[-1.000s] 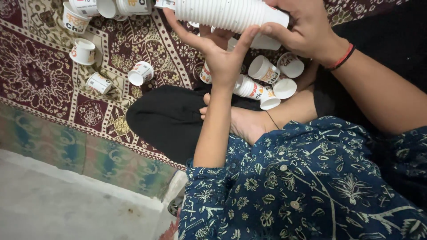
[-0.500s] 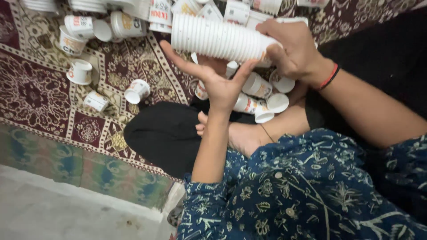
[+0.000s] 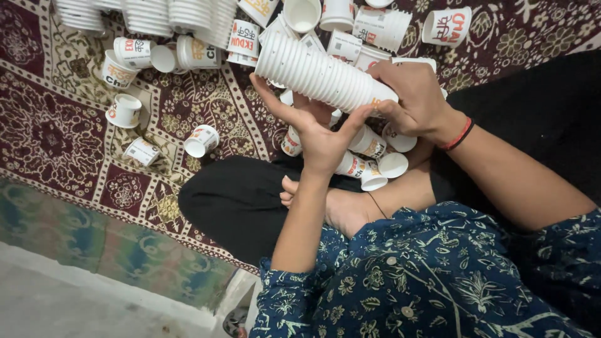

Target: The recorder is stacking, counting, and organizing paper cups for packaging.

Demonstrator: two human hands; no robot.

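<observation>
Patterned maroon carpet (image 3: 56, 138) covers the floor, with a pale bare strip of floor along its near edge. At the middle of the view, both hands hold a long stack of white paper cups (image 3: 319, 74), lying tilted with its open mouth end toward the upper left. The left hand (image 3: 319, 134) reaches up from below the stack, its fingers (image 3: 269, 100) spread wide and cradling the underside, thumb touching the stack's lower right end. The right hand (image 3: 416, 100) grips that same end from the right, fingers curled around it; a red and black thread band (image 3: 457, 134) sits on its wrist. Just below the stack, loose printed cups (image 3: 366, 164) lie on their sides between the hands and a bare foot (image 3: 338, 206). Left of the stack, single cups (image 3: 201, 140) lie scattered on the carpet, well apart from one another. Above the stack, further tall stacks (image 3: 181, 15) rest along the top edge. Near the bottom, a dark blue floral sleeve (image 3: 400, 281) covers the person's arm.
</observation>
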